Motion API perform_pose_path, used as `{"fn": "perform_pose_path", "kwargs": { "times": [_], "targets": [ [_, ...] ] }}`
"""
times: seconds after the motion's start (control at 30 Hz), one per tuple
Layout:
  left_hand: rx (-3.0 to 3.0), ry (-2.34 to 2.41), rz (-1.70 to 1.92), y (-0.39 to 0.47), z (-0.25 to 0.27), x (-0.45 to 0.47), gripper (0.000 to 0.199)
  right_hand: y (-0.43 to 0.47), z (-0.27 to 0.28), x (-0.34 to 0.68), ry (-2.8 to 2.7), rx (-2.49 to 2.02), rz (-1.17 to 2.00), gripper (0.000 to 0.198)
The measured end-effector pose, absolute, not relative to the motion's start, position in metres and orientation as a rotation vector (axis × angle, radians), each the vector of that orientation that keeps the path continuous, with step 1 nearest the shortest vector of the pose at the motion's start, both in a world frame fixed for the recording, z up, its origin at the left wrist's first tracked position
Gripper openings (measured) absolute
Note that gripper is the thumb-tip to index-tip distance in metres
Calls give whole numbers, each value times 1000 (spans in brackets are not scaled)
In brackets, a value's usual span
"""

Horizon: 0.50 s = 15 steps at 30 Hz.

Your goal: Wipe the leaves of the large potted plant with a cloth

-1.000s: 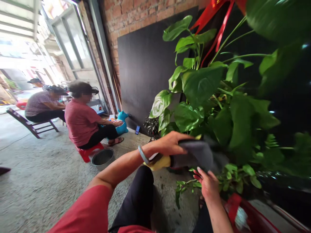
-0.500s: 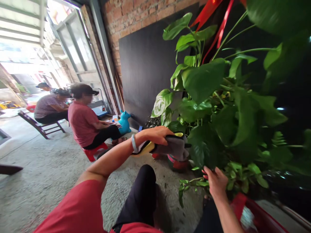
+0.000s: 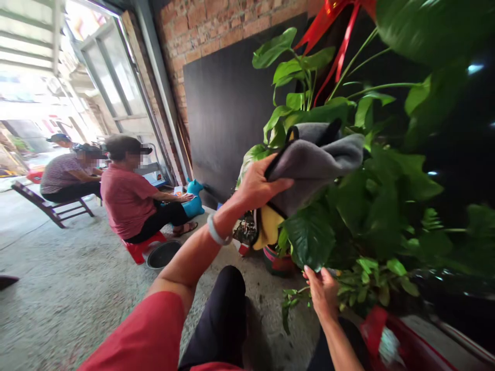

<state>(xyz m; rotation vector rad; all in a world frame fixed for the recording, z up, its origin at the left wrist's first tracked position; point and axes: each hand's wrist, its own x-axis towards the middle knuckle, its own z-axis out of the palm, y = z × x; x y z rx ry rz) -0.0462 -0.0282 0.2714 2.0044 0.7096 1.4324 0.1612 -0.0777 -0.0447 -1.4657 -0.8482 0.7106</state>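
Observation:
My left hand point(image 3: 261, 183) grips a grey and yellow cloth point(image 3: 309, 157) with black edging, raised in front of the big potted plant. The cloth hides some of the foliage behind it. Lower down, my right hand point(image 3: 323, 291) pinches the tip of a broad, dark green leaf point(image 3: 311, 234) between thumb and fingers. That leaf hangs downward just below the cloth. Part of the plant's pot point(image 3: 276, 263) shows beneath the leaves.
To the left, a person in a pink shirt point(image 3: 126, 201) sits on a red stool point(image 3: 141, 249) near a blue animal figure point(image 3: 194, 198). A dark basin point(image 3: 163, 254) lies on the concrete floor. A red bag point(image 3: 398, 340) stands at lower right. Red ribbon point(image 3: 328, 26) hangs above.
My left hand has lifted the cloth up and to the right, uncovering the dark leaf. My right hand, at the leaf's tip, appears further left as the view shifts.

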Motion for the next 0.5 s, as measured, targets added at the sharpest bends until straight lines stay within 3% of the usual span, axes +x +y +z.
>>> {"fn": "perform_pose_path", "kwargs": {
  "times": [0.07, 0.2, 0.3, 0.4, 0.5],
  "targets": [
    [1969, 708, 1381, -14, 246, -26, 43, -78, -45, 157, -839, -1444, 718, 46],
    [2025, 781, 769, -7, 197, -25, 37, -79, -43, 169, -813, -1414, 718, 40],
    [2105, 612, 488, -20, 208, -43, 39, -79, -42, 179, -794, -1420, 707, 33],
    [2202, 493, 644, -28, 246, -29, 45, -79, -42, 178, -783, -1415, 712, 35],
    [2328, 505, 1094, -22, 256, 27, 48, -80, -42, 166, -774, -1403, 731, 43]
  ]
}}
